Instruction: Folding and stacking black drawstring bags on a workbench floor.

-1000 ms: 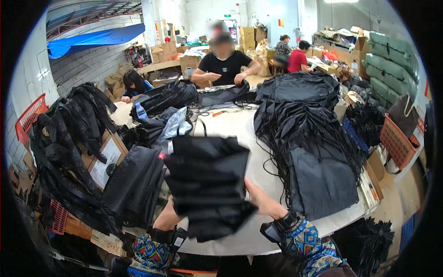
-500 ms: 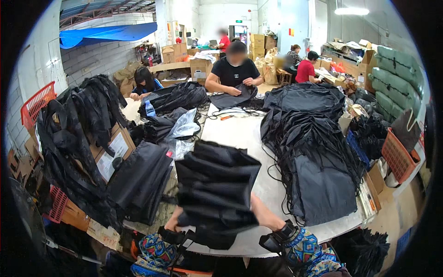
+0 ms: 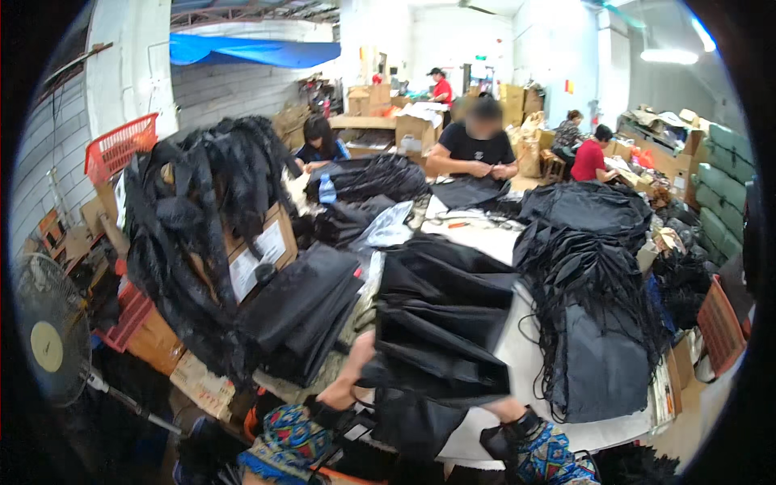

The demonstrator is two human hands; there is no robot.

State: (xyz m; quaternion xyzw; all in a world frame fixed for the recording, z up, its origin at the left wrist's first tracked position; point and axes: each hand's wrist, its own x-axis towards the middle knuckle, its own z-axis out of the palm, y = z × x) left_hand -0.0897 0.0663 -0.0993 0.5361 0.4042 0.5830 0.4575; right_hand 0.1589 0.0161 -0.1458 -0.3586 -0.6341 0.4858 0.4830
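Observation:
A black fabric bag (image 3: 440, 315), creased crosswise, is spread upright in front of me above the table. My left hand (image 3: 356, 368) grips its lower left edge, the fingertips partly behind the cloth. At the lower right edge my right hand (image 3: 506, 408) holds it too; its fingers are hidden by the fabric. A darker flap of cloth (image 3: 416, 424) hangs below, between my wrists. Left of the bag lies a stack of flat black fabric pieces (image 3: 299, 311). On the right is a large pile of black drawstring bags (image 3: 602, 356), cords trailing toward the middle.
Black strips (image 3: 182, 218) hang over a cardboard box at left, near a red basket (image 3: 121, 149) and a fan (image 3: 48, 343). Across the white table (image 3: 485, 242), a person (image 3: 477, 149) handles black cloth. A water bottle (image 3: 326, 190) stands among fabric. Others work farther back.
My view has swung left, shifting the scene rightward. The bag, still between both hands, now hangs longer and more opened out. More of my left hand shows, and the fan has come into view.

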